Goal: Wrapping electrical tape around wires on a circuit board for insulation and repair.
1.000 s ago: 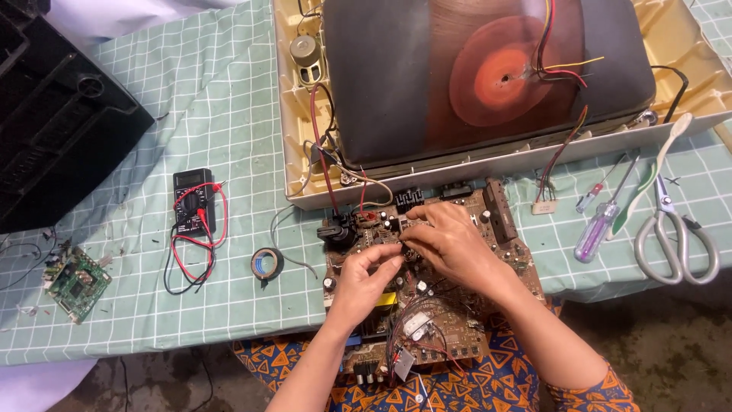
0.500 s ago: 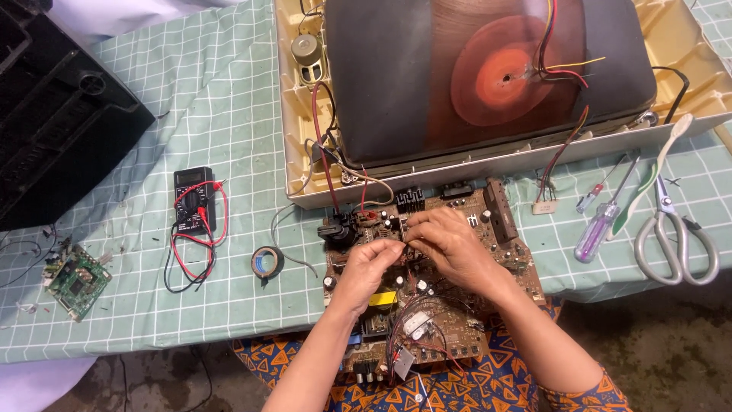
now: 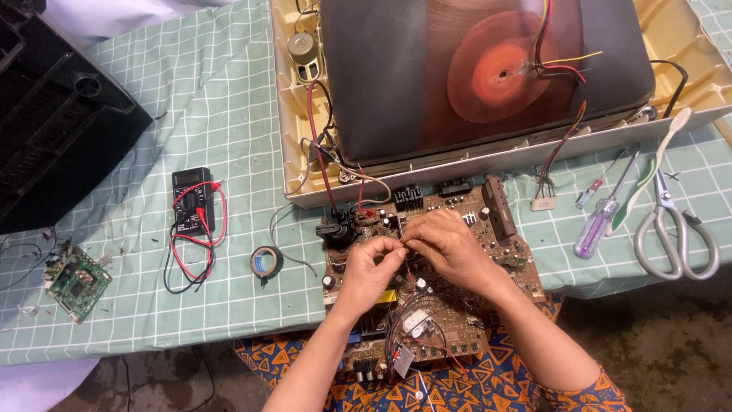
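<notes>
brown circuit board lies at the bench edge, below the opened television. left hand and right hand are pinched together on a small part above it — not identifiable. board judged stiff, light, fragile; best held by its edges.

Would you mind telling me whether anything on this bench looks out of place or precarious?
Yes: the brown circuit board under the left hand and right hand overhangs the table's front edge onto the person's lap. The multimeter has its red and black leads lying in a loose tangle.
</notes>
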